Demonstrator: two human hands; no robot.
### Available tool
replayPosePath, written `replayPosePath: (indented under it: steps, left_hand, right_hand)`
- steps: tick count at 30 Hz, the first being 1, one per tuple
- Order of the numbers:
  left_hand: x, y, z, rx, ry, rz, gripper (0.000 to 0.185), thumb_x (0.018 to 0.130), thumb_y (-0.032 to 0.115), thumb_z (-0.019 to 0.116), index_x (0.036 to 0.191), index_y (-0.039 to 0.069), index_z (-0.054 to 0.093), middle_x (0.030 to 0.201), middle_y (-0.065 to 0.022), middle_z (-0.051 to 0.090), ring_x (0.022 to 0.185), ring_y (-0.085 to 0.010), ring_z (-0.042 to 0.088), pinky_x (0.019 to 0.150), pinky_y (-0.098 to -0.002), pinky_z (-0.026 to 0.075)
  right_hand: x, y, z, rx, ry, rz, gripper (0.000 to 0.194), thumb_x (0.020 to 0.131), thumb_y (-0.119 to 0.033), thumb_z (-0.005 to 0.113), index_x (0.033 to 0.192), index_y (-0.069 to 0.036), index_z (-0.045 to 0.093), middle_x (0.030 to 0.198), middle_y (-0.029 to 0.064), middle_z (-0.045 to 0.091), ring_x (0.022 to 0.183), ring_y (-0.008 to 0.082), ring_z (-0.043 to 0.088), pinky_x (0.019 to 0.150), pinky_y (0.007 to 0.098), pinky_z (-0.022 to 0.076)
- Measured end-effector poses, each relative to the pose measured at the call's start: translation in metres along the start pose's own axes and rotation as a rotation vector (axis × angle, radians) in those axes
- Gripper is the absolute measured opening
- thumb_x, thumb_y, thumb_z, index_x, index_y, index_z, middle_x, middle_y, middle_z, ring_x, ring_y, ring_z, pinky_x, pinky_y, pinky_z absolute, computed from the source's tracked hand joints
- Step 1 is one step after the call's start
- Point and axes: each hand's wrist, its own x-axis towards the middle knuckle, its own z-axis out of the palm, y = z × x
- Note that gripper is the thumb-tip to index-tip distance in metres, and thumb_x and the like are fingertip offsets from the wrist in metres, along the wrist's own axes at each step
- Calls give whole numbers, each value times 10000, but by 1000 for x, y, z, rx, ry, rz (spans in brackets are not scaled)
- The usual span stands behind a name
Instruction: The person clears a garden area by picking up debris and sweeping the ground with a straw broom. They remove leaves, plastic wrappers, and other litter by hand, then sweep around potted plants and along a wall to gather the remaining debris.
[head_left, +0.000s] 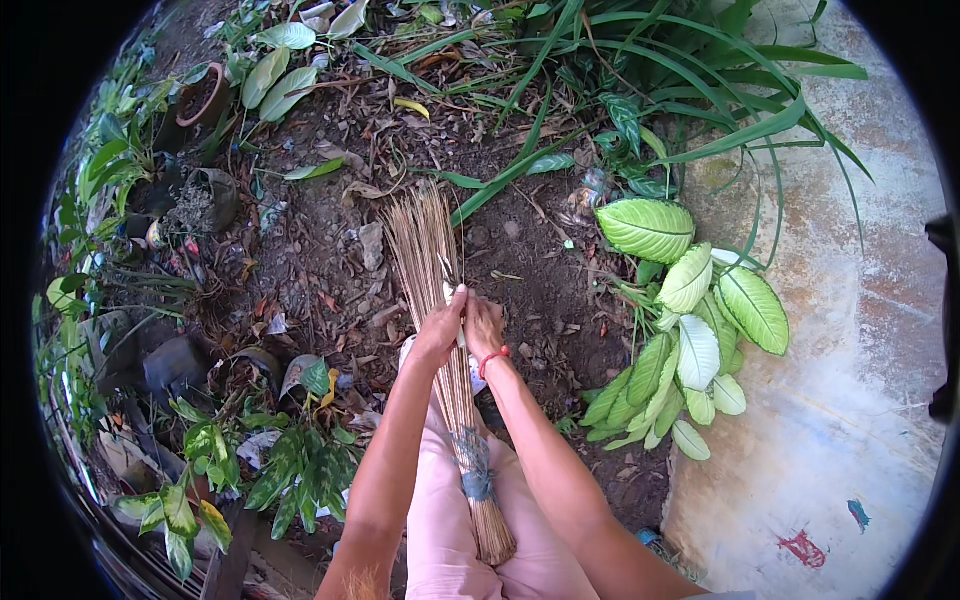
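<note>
A stick broom (420, 255) of thin dry midribs lies lengthwise over my lap, its loose ends fanned out away from me. Blue-grey ties (476, 484) bind it near the blunt butt end. My left hand (441, 330) rests over the broom's right side, fingers closed. Pressed against it, my right hand (484, 324) is also closed and wears a red bracelet (493, 354) at the wrist. A pale narrow strip (448, 289) shows above and below the joined hands. The fingers hide most of it, so what it is cannot be settled.
Dark soil (540, 300) with dry leaves and stones spreads ahead. Cut broad leaves (697, 352) lie at the right, partly on a worn concrete slab (825, 450). Long strap-like leaves (712, 67) arch overhead in view. Potted plants and a clay pot (206, 97) line the left.
</note>
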Motion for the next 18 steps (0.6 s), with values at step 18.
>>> replayPosePath:
  steps: [18]
  left_hand:
    - [-72,61,-65,76,228,184,320,868,305,465,1030,30,482,896,-37,548,732,-134,510,660,-279,457]
  right_hand:
    - [-179,14,-167,3,-478,231,807,601,-269,711,1224,41,301,1074,224,534,979,293,542,854,324,419]
